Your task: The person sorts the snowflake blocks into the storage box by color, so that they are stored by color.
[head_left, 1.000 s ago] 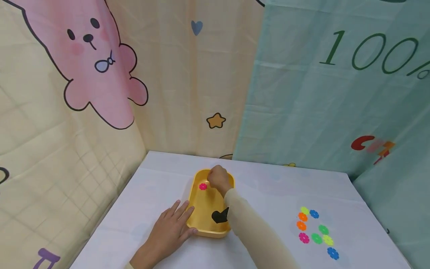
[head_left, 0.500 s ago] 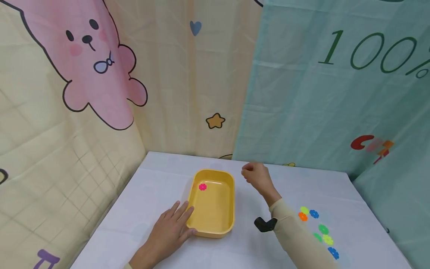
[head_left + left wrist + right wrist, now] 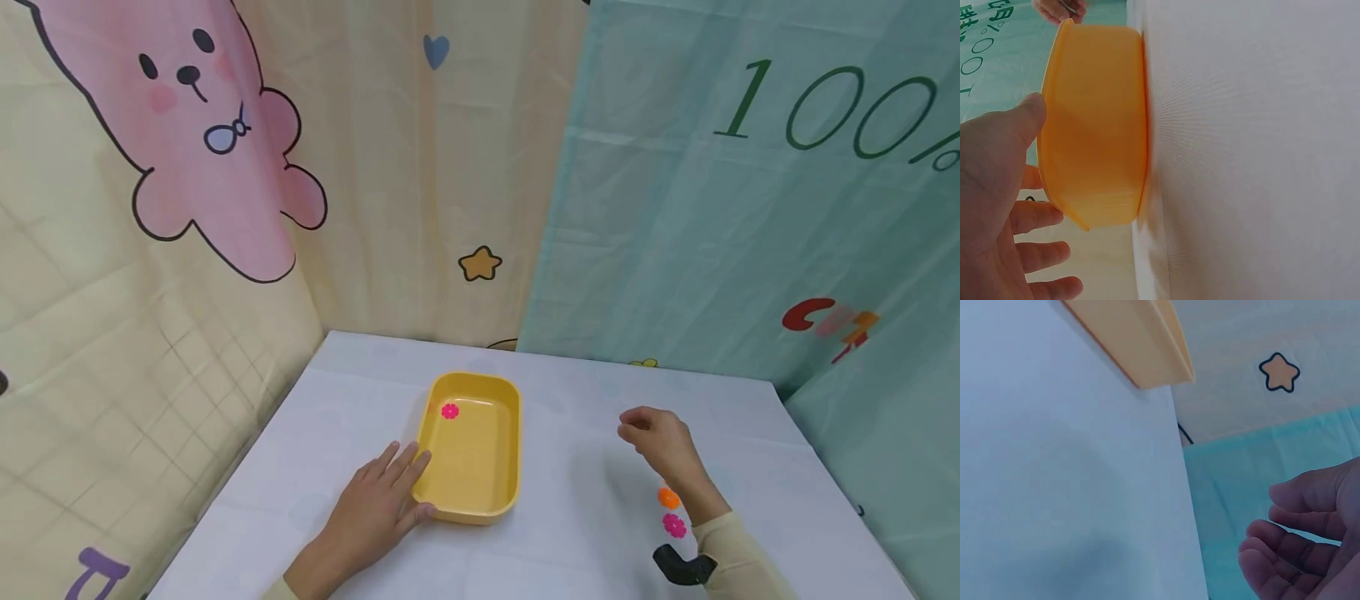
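A yellow tray (image 3: 514, 467) lies on the white table with one pink flower piece (image 3: 450, 411) at its far left inside. My left hand (image 3: 386, 492) lies flat on the table, its straight fingers touching the tray's near left corner; the left wrist view shows the tray's (image 3: 1094, 125) side beside that hand (image 3: 997, 187). My right hand (image 3: 651, 432) hovers over the table to the right of the tray, fingers loosely curled and empty, also seen in the right wrist view (image 3: 1300, 544). An orange piece (image 3: 668, 498) and a pink piece (image 3: 674, 526) lie by its forearm.
Printed cloth walls stand close behind the table: cream with a pink bear on the left, teal on the right. The table's right edge runs near the loose pieces. A black wrist camera (image 3: 681, 567) sits on the right sleeve, which hides more of the table.
My right hand has left the tray and moved right and toward me, over the loose pieces. The pink piece stays in the tray. The left hand has not moved.
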`<control>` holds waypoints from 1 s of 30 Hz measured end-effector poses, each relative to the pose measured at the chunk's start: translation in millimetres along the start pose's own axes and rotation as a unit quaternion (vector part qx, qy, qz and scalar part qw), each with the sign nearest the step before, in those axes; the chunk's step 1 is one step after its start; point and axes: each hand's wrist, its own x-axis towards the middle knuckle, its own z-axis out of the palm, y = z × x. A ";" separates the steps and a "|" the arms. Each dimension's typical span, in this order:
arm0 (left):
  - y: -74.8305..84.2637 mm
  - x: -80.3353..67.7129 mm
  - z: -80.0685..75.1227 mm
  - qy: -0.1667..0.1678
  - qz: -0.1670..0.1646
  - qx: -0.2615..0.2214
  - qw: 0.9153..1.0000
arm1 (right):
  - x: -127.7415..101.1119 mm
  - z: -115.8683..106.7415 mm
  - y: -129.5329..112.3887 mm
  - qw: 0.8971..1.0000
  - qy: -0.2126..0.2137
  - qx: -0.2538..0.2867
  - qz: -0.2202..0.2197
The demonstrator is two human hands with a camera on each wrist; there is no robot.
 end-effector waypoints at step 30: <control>-1.4 1.3 4.5 -0.005 -0.006 -0.017 1.000 | -51.2 -7.2 99.4 0.981 -0.047 -0.121 0.147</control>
